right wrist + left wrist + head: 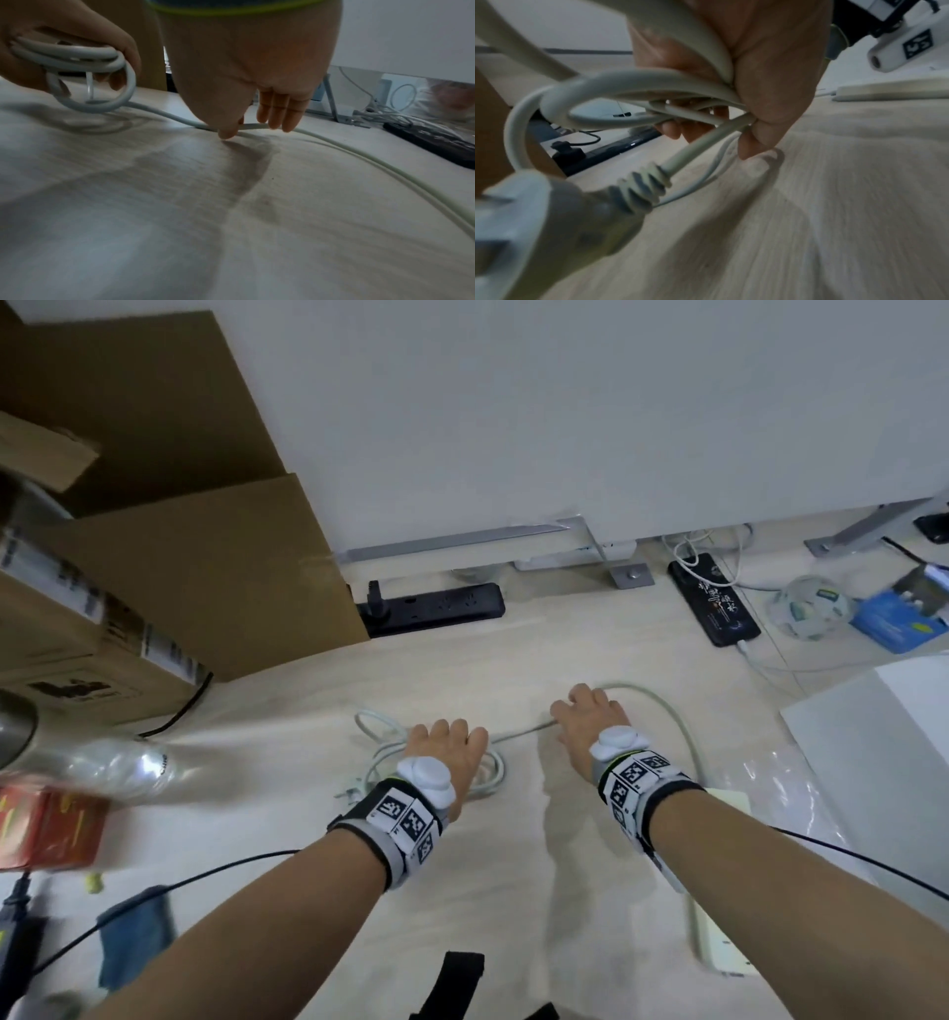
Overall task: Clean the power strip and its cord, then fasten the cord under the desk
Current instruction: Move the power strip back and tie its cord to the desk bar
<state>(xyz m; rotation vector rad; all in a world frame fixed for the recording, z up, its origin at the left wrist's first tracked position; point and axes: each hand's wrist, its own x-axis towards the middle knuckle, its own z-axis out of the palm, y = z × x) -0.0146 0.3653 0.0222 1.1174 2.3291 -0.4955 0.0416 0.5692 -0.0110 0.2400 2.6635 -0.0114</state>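
I see both hands low over the light wood-grain floor (513,891). My left hand (445,752) has its fingers curled round several coiled loops of the white cord (634,81); the left wrist view shows the loops bunched in the palm and the white plug (539,219) with its ribbed strain relief hanging below the hand, close to the camera. From the coil, 1 run of cord passes along the floor to my right hand (590,716). The right wrist view shows the thumb (226,130) and the fingertips (276,119) pinching that run just above the floor. Beyond the right hand the cord arcs away on the floor toward the white power strip (721,937), which lies flat on the floor beside my right forearm.

Other items in the head view:
1. A black power strip (436,608) lies by the wall, with 1 black plug inserted.
2. Cardboard boxes (154,557) stand at the left.
3. A blue cloth (136,932) lies on the floor near my left forearm.
4. A black strap (457,978) lies at the bottom edge.
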